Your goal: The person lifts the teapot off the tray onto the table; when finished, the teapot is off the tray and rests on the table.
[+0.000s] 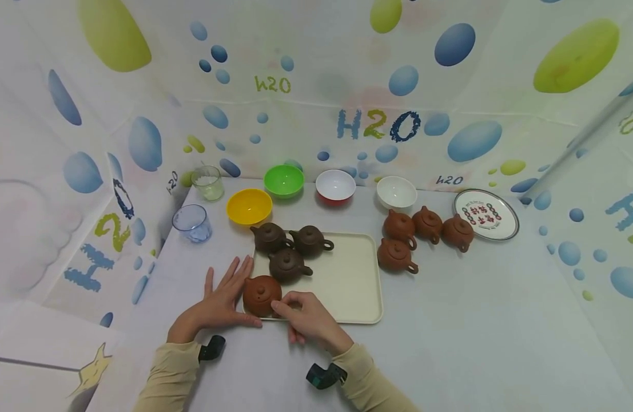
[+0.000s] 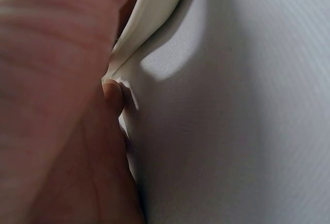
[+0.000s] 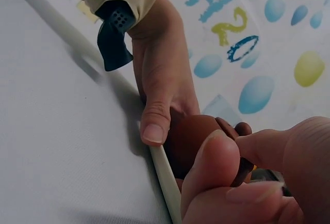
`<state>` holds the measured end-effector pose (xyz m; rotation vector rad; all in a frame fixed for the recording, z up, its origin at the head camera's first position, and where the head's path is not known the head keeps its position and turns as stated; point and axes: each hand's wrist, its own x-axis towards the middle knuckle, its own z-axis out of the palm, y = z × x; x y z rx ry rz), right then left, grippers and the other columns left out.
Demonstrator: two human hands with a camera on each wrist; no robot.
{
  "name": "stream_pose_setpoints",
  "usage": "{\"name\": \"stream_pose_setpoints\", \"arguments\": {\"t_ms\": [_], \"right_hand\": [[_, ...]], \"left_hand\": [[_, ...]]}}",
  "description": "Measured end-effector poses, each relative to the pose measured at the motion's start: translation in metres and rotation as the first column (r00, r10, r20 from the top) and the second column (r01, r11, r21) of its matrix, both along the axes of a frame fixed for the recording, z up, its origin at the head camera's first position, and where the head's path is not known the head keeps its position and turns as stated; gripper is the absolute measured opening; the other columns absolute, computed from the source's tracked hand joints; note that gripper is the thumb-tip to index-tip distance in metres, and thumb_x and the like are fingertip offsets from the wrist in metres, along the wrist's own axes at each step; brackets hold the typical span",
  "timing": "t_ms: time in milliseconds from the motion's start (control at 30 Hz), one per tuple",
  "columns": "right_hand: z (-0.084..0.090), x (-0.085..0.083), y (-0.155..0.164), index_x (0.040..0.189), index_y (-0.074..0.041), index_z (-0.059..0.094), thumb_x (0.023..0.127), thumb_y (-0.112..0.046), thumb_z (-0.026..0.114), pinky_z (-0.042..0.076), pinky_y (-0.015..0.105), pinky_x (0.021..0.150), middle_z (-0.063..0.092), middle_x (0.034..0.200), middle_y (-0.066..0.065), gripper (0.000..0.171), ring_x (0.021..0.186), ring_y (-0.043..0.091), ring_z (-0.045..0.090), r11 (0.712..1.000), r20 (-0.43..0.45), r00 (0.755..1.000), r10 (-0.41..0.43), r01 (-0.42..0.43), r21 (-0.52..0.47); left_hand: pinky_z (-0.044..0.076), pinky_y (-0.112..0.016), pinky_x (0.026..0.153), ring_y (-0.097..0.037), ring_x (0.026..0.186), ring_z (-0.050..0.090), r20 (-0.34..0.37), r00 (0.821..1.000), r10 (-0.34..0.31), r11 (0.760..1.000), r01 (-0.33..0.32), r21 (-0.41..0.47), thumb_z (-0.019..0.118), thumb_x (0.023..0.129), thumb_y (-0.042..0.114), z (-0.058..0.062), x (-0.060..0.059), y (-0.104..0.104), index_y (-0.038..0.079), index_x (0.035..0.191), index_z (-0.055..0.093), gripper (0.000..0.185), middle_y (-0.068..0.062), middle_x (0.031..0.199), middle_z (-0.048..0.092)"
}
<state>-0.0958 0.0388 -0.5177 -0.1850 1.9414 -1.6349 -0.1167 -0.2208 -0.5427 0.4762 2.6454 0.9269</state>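
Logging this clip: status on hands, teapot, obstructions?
Left hand open, flat against red-brown teapot at tray corner. Right hand pinches that teapot. Three dark teapots close behind; nothing blocking.

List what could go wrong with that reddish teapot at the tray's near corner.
1. The reddish teapot sits at the tray's near-left corner, close to the rim; a nudge might tip it over the edge.
2. The right hand seems to pinch it only with fingertips, so the grip may slip.
3. The three dark teapots stand close behind; pushing the reddish one back could knock them.
4. The left hand lies flat against the tray's edge and could shift the tray.
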Motion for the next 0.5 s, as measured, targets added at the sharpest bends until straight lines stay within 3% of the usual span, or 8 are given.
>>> {"name": "stream_pose_setpoints", "arguments": {"t_ms": [133, 500], "right_hand": [[-0.0001, 0.0003, 0.0003, 0.103, -0.001, 0.075, 0.105, -0.035, 0.068, 0.037, 0.020, 0.039, 0.056, 0.046, -0.002, 0.034, 0.034, 0.005, 0.047, 1.000, 0.007, 1.000, -0.003, 0.003, 0.002], [-0.0015, 0.0015, 0.0001, 0.104, 0.000, 0.077, 0.106, -0.034, 0.068, 0.035, 0.020, 0.040, 0.056, 0.047, -0.002, 0.036, 0.036, 0.005, 0.048, 1.000, 0.011, 1.000, -0.007, 0.007, -0.027]], "left_hand": [[-0.027, -0.076, 0.119, -0.043, 0.168, -0.004, -0.025, 1.000, -0.003, 0.999, 0.004, 0.038, 0.094, 0.071, 0.059, 0.0014, 0.0009, 0.0000, 0.014, 0.174, 0.009, 0.141, -0.015, 0.183, 0.004], [-0.028, -0.072, 0.121, -0.037, 0.170, -0.007, -0.002, 1.000, -0.002, 1.000, 0.002, -0.006, 0.093, 0.070, 0.062, -0.0048, -0.0021, -0.0015, 0.021, 0.174, 0.003, 0.144, -0.009, 0.184, 0.001]]}}
